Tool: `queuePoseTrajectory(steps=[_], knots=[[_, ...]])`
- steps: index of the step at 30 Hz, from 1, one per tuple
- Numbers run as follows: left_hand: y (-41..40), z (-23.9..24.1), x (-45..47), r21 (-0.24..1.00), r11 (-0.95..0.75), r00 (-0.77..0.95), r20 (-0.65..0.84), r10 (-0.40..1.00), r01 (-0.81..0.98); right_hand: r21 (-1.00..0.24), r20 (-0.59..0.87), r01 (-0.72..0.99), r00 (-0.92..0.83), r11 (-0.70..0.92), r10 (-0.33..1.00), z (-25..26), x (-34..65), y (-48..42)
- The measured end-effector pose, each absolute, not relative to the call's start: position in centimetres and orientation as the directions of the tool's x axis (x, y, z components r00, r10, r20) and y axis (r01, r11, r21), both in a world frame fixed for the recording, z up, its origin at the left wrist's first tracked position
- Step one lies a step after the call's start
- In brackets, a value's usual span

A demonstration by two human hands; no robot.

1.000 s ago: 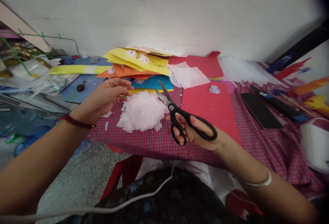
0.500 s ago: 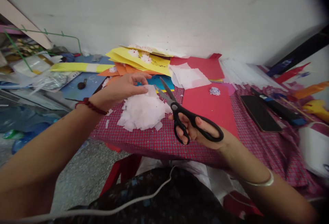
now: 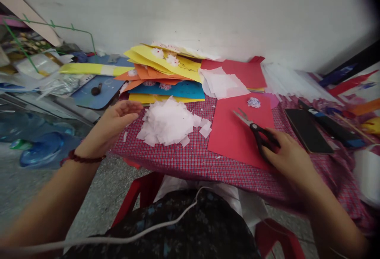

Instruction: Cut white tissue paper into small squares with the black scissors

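A heap of small cut white paper pieces (image 3: 168, 122) lies on the red checked tablecloth (image 3: 178, 162), with a few loose squares at its right side. Just left of the heap is my left hand (image 3: 118, 116), holding nothing, its fingers stretched and a little curved. My right hand (image 3: 286, 152) grips the black handles of the scissors (image 3: 253, 128). Their blades point up and left, slightly apart, over a sheet of red paper (image 3: 228, 136). Near the far edge of that sheet sits a small crumpled whitish-purple paper flower (image 3: 253, 102).
Behind the heap are stacked yellow, orange and blue cards (image 3: 175, 88) with white paper flowers. White paper sheets (image 3: 222, 82) lie beside them. A black phone (image 3: 308, 130) rests at the right. A blue water bottle (image 3: 47, 148) stands low at the left.
My right hand has carried the scissors right, away from the heap to above the red sheet. My left hand has drawn back left from the heap, its fingers now apart from the paper.
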State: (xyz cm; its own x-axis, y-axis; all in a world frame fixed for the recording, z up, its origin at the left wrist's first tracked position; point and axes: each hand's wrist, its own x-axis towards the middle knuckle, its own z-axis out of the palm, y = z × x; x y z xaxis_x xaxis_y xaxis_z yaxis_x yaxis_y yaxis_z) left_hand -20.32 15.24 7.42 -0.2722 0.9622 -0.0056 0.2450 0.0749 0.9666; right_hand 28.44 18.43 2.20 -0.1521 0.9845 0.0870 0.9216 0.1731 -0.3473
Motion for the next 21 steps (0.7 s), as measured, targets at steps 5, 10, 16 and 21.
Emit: queuePoseTrajectory(steps=[5, 10, 16, 21], knots=[[13.2, 5.9, -21.2, 0.840, 0.131, -0.135, -0.069, 0.988, 0.527, -0.191, 0.207, 0.961, -0.161, 0.201, 0.965, 1.1, 29.2, 18.3], [13.1, 4.7, -21.1, 0.550, -0.110, 0.133, -0.002, 0.991, 0.828, -0.169, 0.205, 0.956, -0.205, 0.241, 0.957, 0.9, 29.3, 18.0], [15.3, 3.4, -20.2, 0.343, -0.310, 0.266, 0.169, 0.949, 0.887, -0.191, 0.247, 0.939, -0.235, 0.285, 0.940, 2.1, 29.1, 17.3], [18.3, 3.8, -19.4, 0.308, -0.291, 0.244, 0.181, 0.953, 0.906, -0.376, 0.297, 0.825, -0.324, 0.422, 0.898, 4.3, 23.7, 17.6]])
